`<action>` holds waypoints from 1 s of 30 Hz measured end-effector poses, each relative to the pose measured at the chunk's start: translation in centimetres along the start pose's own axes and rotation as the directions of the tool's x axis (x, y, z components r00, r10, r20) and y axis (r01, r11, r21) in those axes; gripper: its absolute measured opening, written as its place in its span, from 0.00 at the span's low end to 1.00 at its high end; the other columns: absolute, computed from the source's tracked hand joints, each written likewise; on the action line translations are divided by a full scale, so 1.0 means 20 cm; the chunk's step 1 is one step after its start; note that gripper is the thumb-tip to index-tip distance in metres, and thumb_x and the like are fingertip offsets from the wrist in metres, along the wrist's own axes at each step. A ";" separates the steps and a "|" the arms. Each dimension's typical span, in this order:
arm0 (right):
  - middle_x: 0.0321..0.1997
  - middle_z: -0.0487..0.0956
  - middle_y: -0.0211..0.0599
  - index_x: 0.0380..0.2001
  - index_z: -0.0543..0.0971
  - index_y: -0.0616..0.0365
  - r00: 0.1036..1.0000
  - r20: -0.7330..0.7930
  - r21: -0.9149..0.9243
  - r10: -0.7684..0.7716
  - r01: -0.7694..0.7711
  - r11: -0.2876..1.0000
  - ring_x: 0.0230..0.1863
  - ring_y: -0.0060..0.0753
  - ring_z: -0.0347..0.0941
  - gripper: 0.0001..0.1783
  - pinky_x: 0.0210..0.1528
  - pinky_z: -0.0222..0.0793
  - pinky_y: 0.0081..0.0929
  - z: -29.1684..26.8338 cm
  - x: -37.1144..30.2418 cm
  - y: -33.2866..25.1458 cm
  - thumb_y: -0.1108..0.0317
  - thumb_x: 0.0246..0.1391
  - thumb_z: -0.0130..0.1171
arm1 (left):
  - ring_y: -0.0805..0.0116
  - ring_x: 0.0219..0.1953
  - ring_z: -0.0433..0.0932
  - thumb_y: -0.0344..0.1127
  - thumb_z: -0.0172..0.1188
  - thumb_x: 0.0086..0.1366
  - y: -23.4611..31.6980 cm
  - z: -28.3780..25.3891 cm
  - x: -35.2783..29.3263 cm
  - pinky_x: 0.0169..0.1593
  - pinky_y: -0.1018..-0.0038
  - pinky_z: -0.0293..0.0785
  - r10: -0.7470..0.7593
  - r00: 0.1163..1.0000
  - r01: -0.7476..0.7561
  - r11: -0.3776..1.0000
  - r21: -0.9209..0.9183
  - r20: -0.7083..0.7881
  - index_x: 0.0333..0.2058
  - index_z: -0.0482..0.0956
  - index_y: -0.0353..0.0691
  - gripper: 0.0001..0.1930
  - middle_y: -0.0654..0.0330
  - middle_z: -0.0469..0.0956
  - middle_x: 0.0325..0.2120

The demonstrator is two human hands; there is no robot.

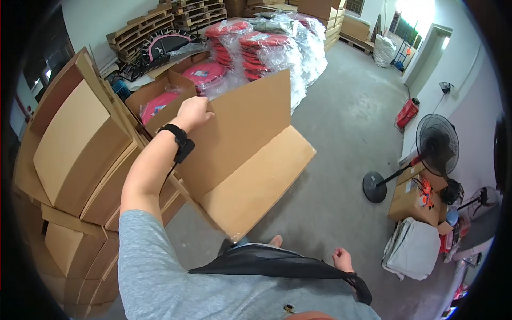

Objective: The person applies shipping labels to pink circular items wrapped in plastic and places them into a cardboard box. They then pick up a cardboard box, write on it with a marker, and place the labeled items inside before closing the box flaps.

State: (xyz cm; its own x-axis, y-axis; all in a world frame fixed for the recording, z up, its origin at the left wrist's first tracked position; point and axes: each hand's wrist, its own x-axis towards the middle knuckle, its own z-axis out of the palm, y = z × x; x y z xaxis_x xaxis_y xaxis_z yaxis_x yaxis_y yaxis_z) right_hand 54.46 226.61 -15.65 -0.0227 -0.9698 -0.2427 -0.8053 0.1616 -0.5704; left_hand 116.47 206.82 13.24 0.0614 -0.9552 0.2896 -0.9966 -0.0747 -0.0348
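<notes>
My left hand point(194, 113), with a black band and a small device at the wrist, is closed on the top edge of a cardboard box point(250, 114). The box hangs tilted in front of my legs. One tall panel stands up and a long panel point(258, 184) spreads out below it. My right hand point(343, 260) hangs low at my right side, apart from the box. Its fingers are curled in, with nothing seen in them.
Stacked cardboard boxes point(80, 138) rise on the left. Ahead are an open carton with pink discs point(157, 106), plastic-wrapped red stacks point(261, 53) and wooden pallets point(141, 34). To the right stand a pedestal fan point(434, 144), cartons point(413, 202) and a folded white sheet point(410, 248).
</notes>
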 end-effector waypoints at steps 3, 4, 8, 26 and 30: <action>0.23 0.74 0.42 0.23 0.71 0.64 0.998 0.001 -0.097 -0.067 0.066 0.993 0.26 0.39 0.71 0.08 0.31 0.67 0.30 -0.07 0.26 -0.07 0.70 0.40 0.54 | 0.52 0.35 0.74 0.42 0.62 0.45 0.08 0.09 0.19 0.40 0.63 0.69 -0.054 0.998 0.055 0.996 -0.072 0.018 0.27 0.73 0.34 0.17 0.49 0.76 0.28; 0.24 0.75 0.43 0.23 0.71 0.64 0.996 0.017 -0.129 -0.089 0.091 0.988 0.26 0.40 0.72 0.08 0.31 0.67 0.30 -0.08 0.37 -0.13 0.70 0.40 0.54 | 0.52 0.35 0.74 0.42 0.63 0.45 0.07 0.12 0.23 0.40 0.63 0.69 -0.091 0.995 0.095 0.991 -0.093 0.050 0.27 0.73 0.34 0.17 0.49 0.76 0.28; 0.23 0.74 0.46 0.24 0.73 0.63 0.990 0.017 0.011 -0.141 0.141 0.990 0.26 0.43 0.71 0.08 0.31 0.67 0.31 -0.10 0.70 -0.35 0.69 0.40 0.54 | 0.53 0.35 0.74 0.42 0.63 0.45 -0.06 0.29 0.45 0.39 0.63 0.69 -0.167 0.983 0.176 0.974 -0.144 0.071 0.28 0.73 0.37 0.16 0.50 0.76 0.28; 0.30 0.78 0.38 0.32 0.78 0.59 0.712 0.190 0.088 0.676 -0.698 0.710 0.33 0.31 0.74 0.15 0.37 0.69 0.27 0.25 0.53 -0.45 0.66 0.37 0.59 | 0.58 0.56 0.57 0.33 0.53 0.51 -0.77 1.41 1.28 0.53 0.50 0.53 -0.468 0.884 0.467 0.882 0.062 0.004 0.48 0.66 0.49 0.23 0.53 0.60 0.53; 0.32 0.79 0.38 0.33 0.79 0.56 0.504 0.179 0.106 0.845 -0.864 0.493 0.36 0.31 0.74 0.16 0.39 0.69 0.26 0.57 0.21 -0.18 0.64 0.36 0.60 | 0.57 0.63 0.39 0.44 0.56 0.50 -0.61 1.74 1.24 0.58 0.44 0.37 -0.331 0.722 0.349 0.933 0.094 0.608 0.58 0.51 0.51 0.37 0.55 0.44 0.60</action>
State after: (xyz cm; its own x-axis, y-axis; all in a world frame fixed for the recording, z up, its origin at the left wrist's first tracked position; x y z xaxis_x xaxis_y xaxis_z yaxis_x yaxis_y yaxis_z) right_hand 63.96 223.96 -23.65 -0.5855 -0.3197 -0.7450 -0.3143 0.9366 -0.1549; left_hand 132.07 174.08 -12.36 0.4078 -0.8389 -0.3606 -0.9028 -0.4295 -0.0217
